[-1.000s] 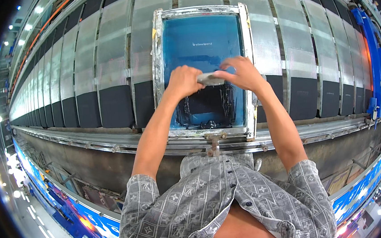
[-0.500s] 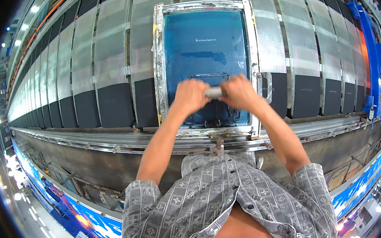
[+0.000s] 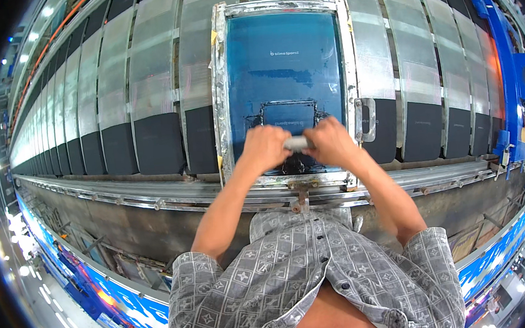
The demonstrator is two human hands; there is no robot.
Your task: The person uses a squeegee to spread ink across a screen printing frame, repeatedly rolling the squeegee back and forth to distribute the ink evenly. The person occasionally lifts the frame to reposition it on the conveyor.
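Observation:
A screen printing frame (image 3: 223, 93) with a whitish, ink-stained rim and blue mesh (image 3: 283, 36) lies over the platens in front of me. Both my hands grip one squeegee (image 3: 298, 143) by its grey handle, over the near part of the mesh. My left hand (image 3: 265, 148) wraps its left end and my right hand (image 3: 332, 142) its right end. Its blade is hidden under my hands. Dark ink smears and a dark rectangular outline (image 3: 288, 103) show on the mesh just beyond my knuckles.
Long pale platens (image 3: 153, 61) with dark fabric pieces (image 3: 159, 144) at their near ends run in a row to both sides. A metal rail (image 3: 172, 196) crosses before me. A metal handle (image 3: 367, 120) juts from the frame's right side. Blue machinery (image 3: 518, 82) stands at far right.
Both hands have drawn the squeegee toward me, down the mesh. More of the dark outline now shows beyond them. The blue machinery at the right has shifted slightly.

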